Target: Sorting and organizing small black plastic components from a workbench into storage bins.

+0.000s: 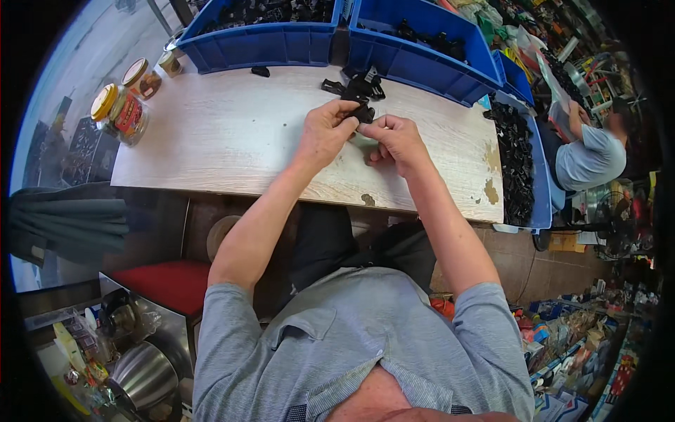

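Over the middle of the white wood-grain table (232, 133), my left hand (327, 132) grips a small black plastic part (362, 113) between thumb and fingers. My right hand (395, 143) is closed at the near side of the same part, its thumb and forefinger pinched together there. Whether a smaller piece sits in that pinch is too small to make out. Just beyond my hands lies a little pile of similar black parts (364, 86). One more loose black piece (260, 71) rests farther left, near the table's back.
Two blue bins (260, 49) (422, 63) of black parts stand along the back edge. A long blue bin (541, 176) full of black parts is at the right end. Jars (126, 116) stand at the left. Another person (594, 151) sits beyond, at the right.
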Motion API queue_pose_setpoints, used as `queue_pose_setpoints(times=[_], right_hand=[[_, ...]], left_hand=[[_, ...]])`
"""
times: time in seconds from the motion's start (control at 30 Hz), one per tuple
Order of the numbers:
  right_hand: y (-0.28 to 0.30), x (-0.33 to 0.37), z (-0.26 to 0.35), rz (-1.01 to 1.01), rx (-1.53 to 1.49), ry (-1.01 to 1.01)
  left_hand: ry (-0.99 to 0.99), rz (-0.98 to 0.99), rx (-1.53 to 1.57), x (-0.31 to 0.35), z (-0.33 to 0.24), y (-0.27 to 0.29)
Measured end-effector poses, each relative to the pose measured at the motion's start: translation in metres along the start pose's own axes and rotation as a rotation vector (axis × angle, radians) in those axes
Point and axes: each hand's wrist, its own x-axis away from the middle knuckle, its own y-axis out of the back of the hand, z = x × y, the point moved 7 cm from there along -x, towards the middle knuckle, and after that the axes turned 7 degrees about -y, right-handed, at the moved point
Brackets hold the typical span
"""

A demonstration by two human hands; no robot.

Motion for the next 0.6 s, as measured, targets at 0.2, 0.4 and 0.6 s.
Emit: queue_pose_setpoints(times=[0.2,0.4,0.6], right_hand=[[-0.001,-0.003,0.003,-0.027,0.124,-0.03],[-0.005,0.006,0.008,-0.056,0.153,0.026],[-0.008,-0.001,0.009,-0.029,0.24,-0.006]], left_hand=[[-0.402,0.131,-0.719,0.003,-0.03,0.0],[-0.556,0.16,-0.799,0.013,-0.039,-0.002],[-0.603,0.142,-0.812,0.015,-0.044,-0.002]])
